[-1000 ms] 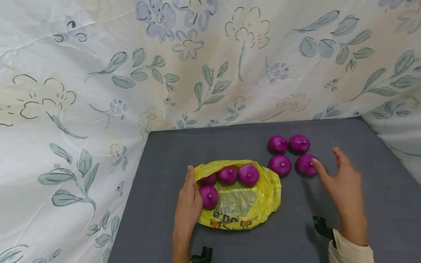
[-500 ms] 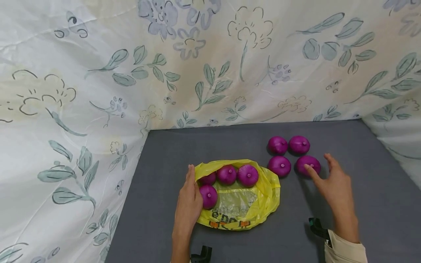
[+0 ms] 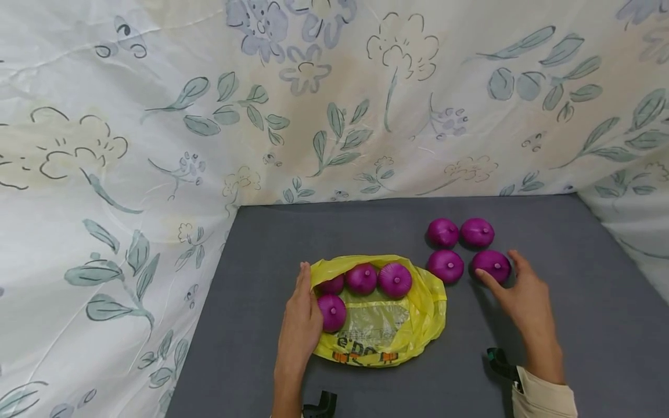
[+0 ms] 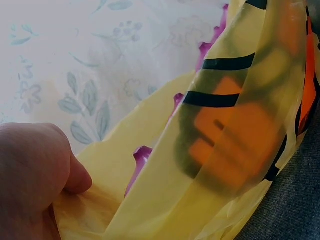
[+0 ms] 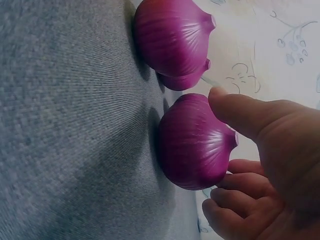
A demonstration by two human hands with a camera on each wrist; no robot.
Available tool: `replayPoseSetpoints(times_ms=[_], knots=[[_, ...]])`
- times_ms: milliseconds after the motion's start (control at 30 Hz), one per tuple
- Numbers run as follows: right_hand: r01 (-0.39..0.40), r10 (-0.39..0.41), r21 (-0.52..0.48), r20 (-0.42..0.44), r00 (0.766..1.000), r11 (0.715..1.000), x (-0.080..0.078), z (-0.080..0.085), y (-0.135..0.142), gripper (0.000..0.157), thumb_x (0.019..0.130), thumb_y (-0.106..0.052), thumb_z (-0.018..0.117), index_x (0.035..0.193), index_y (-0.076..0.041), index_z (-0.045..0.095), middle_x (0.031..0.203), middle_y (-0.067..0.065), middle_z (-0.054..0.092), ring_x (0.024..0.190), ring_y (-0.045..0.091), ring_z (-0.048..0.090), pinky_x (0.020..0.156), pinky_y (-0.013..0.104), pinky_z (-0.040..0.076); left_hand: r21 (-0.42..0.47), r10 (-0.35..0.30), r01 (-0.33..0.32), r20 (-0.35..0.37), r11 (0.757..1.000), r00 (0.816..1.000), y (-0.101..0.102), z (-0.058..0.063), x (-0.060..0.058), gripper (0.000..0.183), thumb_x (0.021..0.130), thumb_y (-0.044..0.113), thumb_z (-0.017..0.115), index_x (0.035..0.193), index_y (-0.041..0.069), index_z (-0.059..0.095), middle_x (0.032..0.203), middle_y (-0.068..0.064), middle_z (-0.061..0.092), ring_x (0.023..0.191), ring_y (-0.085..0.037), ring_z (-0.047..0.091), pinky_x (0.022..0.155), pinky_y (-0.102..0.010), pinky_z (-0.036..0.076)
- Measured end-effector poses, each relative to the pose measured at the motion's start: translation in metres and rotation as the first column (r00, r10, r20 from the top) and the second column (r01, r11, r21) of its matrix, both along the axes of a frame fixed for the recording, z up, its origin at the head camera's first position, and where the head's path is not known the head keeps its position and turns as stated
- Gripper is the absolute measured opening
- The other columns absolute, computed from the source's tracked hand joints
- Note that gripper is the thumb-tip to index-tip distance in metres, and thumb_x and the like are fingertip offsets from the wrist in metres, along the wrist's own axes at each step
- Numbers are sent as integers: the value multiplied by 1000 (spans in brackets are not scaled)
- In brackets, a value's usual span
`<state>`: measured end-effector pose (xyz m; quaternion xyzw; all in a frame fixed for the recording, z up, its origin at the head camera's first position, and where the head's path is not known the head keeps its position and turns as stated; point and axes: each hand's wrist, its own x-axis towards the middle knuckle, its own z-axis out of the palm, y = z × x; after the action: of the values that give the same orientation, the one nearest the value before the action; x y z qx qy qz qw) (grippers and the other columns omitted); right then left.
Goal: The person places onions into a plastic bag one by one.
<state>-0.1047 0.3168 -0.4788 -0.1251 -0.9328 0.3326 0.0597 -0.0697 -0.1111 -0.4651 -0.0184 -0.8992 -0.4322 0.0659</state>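
My left hand (image 3: pixel 299 322) holds the left rim of a yellow plastic bag (image 3: pixel 425 328), which lies with its mouth open. In the left wrist view the thumb (image 4: pixel 77 177) presses on the bag's edge. Several purple onions (image 3: pixel 395 280) sit inside, partly covered by the bag's upper fold. To the right, my right hand (image 3: pixel 525 299) is round an onion (image 3: pixel 492 265) on the table, thumb at its near left side and fingers at its right. In the right wrist view the thumb tip is at the edge of this onion (image 5: pixel 192 142), and one finger passes behind it.
Beyond the right hand's onion, more onions stand close together: one to its left (image 3: pixel 446 266) and two behind (image 3: pixel 443 232). The grey table (image 3: pixel 272 232) meets a white floral cloth (image 3: pixel 313 133) at the back and sides.
My right hand has moved left and slightly downward in the head view, its thumb and fingers coming round the near right onion. The left hand and the bag have stayed in place.
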Motion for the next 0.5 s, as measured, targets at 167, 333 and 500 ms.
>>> replayPoseSetpoints(times_ms=[167,333,500], knots=[[-12,12,2,-21,1000,1000,-1,-5,0,99,99,-52,72,164,7,27,155,42,39,133,65,44,102,76,37,-7,4,-4,2,1000,1000,0,-1,0,63,113,7,42,170,19,20,174,0,21,158,-21,26,121,-52,36],[-25,25,16,-48,999,1000,-4,-8,-1,97,97,-47,76,163,7,29,157,40,39,132,64,46,101,75,39,-3,5,-5,-3,1000,1000,0,-2,0,64,112,6,43,170,19,20,175,0,20,159,-22,26,120,-52,37],[-35,37,31,-68,997,999,-6,-13,-1,94,96,-39,80,162,8,31,160,39,36,131,65,46,101,74,40,-3,4,-4,-5,1000,1000,0,-3,-1,65,112,6,43,170,21,19,175,1,20,158,-22,27,119,-52,38]])
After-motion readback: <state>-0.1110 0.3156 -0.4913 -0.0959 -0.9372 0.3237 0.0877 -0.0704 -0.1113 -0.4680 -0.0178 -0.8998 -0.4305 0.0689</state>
